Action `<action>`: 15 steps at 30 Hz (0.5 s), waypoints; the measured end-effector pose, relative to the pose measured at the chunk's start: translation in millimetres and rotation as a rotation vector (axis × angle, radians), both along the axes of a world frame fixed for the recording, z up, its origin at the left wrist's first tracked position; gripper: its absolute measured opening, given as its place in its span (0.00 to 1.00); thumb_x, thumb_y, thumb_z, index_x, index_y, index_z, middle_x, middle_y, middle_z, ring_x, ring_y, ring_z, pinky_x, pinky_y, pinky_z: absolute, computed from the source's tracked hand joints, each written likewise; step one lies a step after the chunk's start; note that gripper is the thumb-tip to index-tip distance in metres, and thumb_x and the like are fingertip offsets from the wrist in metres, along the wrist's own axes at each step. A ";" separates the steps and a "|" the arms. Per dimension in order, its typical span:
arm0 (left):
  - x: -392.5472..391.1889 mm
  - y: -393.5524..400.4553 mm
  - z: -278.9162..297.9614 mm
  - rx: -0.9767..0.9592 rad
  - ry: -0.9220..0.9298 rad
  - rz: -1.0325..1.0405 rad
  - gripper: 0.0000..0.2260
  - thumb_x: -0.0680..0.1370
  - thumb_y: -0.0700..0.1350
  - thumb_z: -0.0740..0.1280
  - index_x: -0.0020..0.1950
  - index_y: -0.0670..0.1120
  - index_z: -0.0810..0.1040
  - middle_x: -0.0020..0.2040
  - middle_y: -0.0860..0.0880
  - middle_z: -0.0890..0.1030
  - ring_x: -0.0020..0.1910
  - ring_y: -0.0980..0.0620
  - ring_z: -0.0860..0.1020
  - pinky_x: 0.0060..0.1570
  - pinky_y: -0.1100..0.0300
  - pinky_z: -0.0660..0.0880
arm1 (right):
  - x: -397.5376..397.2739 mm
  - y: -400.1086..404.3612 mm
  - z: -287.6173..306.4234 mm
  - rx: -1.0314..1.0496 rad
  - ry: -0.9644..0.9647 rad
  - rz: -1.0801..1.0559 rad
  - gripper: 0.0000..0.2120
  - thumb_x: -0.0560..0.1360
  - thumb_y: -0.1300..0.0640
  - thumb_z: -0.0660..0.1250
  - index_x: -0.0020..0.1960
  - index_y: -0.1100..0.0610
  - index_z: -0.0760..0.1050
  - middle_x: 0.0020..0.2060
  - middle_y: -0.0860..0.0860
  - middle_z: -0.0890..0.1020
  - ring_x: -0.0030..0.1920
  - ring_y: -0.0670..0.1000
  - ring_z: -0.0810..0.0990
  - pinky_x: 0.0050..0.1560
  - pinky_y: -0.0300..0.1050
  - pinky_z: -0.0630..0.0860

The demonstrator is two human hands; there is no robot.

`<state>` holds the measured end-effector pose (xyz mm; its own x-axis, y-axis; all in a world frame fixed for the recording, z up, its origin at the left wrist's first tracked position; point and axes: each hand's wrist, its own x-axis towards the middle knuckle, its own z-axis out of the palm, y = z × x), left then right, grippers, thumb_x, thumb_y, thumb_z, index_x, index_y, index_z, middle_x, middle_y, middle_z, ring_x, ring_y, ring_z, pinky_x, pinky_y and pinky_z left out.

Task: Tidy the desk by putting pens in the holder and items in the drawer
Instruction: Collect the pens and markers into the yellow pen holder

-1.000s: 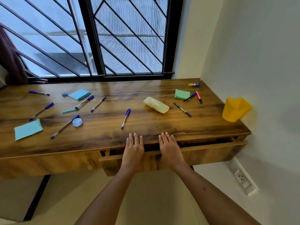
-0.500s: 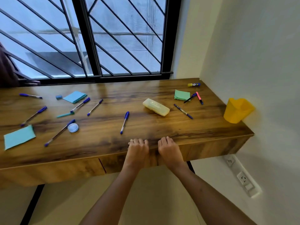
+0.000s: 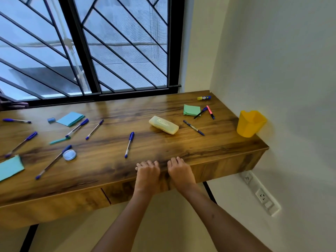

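My left hand [image 3: 147, 176] and my right hand [image 3: 180, 174] press side by side against the closed drawer front [image 3: 218, 170], fingertips curled onto the desk's front edge, holding nothing. A blue pen [image 3: 129, 144] lies just beyond my left hand. Several more blue pens are scattered at the left, such as one pen [image 3: 52, 163] by a round clear lid [image 3: 69, 154]. A dark pen [image 3: 193, 127] lies right of a pale yellow pencil case [image 3: 163, 124]. The yellow holder [image 3: 250, 123] stands empty at the desk's right end.
Green sticky notes [image 3: 190, 110], a pink marker [image 3: 210, 112] and a glue stick [image 3: 204, 98] lie at the back right. Blue notes [image 3: 71, 118], an eraser [image 3: 51, 120] and teal notes [image 3: 10, 167] are at the left. A wall with an outlet [image 3: 262, 195] borders the right.
The drawer, slightly open a second ago, has been pushed flush under the desk top. Both hands moved forward with it and their fingers curled.
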<state>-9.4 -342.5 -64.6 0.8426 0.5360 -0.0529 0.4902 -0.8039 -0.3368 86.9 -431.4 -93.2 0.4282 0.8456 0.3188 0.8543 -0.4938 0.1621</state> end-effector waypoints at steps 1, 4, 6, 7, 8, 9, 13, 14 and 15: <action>5.0 -1.7 3.8 -0.017 0.012 0.028 0.09 0.77 0.42 0.65 0.56 0.42 0.71 0.49 0.39 0.79 0.46 0.42 0.80 0.48 0.49 0.79 | 5.0 -3.0 4.7 -0.002 0.021 0.030 0.10 0.64 0.54 0.77 0.40 0.56 0.79 0.36 0.52 0.81 0.37 0.50 0.81 0.33 0.41 0.78; 32.2 -10.8 21.6 -0.103 -0.035 0.044 0.10 0.76 0.47 0.68 0.54 0.46 0.72 0.46 0.46 0.76 0.41 0.51 0.78 0.42 0.58 0.77 | 35.8 -15.9 14.3 0.043 0.097 0.161 0.14 0.70 0.43 0.70 0.42 0.55 0.80 0.37 0.50 0.82 0.36 0.48 0.81 0.28 0.39 0.76; 68.0 -15.4 29.8 -0.166 -0.077 -0.084 0.19 0.73 0.55 0.69 0.59 0.48 0.71 0.53 0.47 0.77 0.51 0.49 0.77 0.50 0.55 0.74 | 66.2 -25.1 21.3 0.157 0.125 0.157 0.13 0.74 0.47 0.62 0.43 0.56 0.79 0.37 0.50 0.82 0.35 0.48 0.81 0.28 0.39 0.77; 90.1 -18.9 35.2 -0.216 -0.091 -0.139 0.25 0.71 0.58 0.69 0.63 0.49 0.70 0.59 0.46 0.76 0.58 0.47 0.74 0.57 0.52 0.72 | 84.3 -31.2 25.2 0.216 0.118 0.107 0.14 0.74 0.48 0.59 0.44 0.56 0.79 0.37 0.50 0.81 0.34 0.48 0.81 0.29 0.38 0.76; 114.8 -24.0 41.3 -0.260 -0.119 -0.187 0.29 0.70 0.59 0.69 0.66 0.49 0.68 0.64 0.46 0.73 0.64 0.45 0.71 0.61 0.50 0.69 | 103.6 -39.1 30.2 0.259 0.082 0.039 0.14 0.73 0.49 0.58 0.45 0.56 0.79 0.39 0.50 0.82 0.35 0.47 0.81 0.31 0.38 0.77; 140.4 -28.9 46.0 -0.295 -0.171 -0.231 0.31 0.70 0.60 0.69 0.68 0.48 0.66 0.67 0.45 0.71 0.66 0.44 0.68 0.63 0.49 0.67 | 124.0 -47.5 33.8 0.295 0.033 -0.021 0.15 0.73 0.50 0.58 0.47 0.56 0.80 0.42 0.50 0.82 0.39 0.48 0.82 0.36 0.39 0.78; 228.8 -62.9 59.5 -0.520 -0.411 -0.350 0.27 0.74 0.55 0.65 0.69 0.46 0.63 0.67 0.45 0.68 0.67 0.44 0.65 0.66 0.50 0.63 | 196.5 -83.9 47.6 0.379 -0.054 -0.227 0.17 0.75 0.51 0.61 0.59 0.60 0.77 0.56 0.56 0.81 0.56 0.55 0.80 0.57 0.50 0.77; 249.2 -73.3 60.5 -0.590 -0.465 -0.370 0.24 0.76 0.52 0.63 0.69 0.45 0.63 0.67 0.44 0.68 0.66 0.44 0.65 0.66 0.51 0.62 | 211.7 -93.5 51.4 0.411 -0.068 -0.314 0.18 0.76 0.50 0.60 0.60 0.60 0.76 0.57 0.57 0.80 0.58 0.56 0.78 0.59 0.50 0.75; 266.9 -82.0 61.4 -0.654 -0.517 -0.377 0.22 0.78 0.49 0.61 0.69 0.43 0.63 0.66 0.44 0.69 0.66 0.43 0.66 0.66 0.52 0.62 | 224.1 -101.1 54.5 0.458 -0.071 -0.391 0.19 0.77 0.50 0.60 0.61 0.60 0.75 0.59 0.57 0.79 0.59 0.56 0.77 0.61 0.50 0.73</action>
